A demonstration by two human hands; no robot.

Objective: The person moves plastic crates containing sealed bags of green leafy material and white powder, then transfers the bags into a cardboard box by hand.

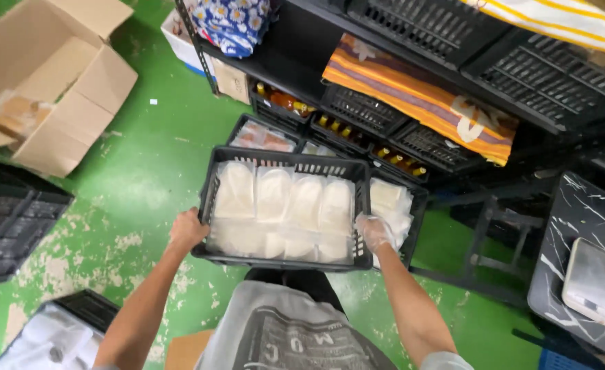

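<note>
While both arms reach forward and down from the body, elbows slightly bent, the left hand [187, 229] clasps the left wall of the black crate [285, 262] and the gloved right hand [374, 233] clasps its right wall; each grip is closed on the rim; the crate hangs level at waist height above the green floor [145, 171], filled with white sealed pouches [282, 205]; keeping both sides equally high should stop the pouches sliding; beyond stands a black shelf [295, 48] with more crates.
</note>
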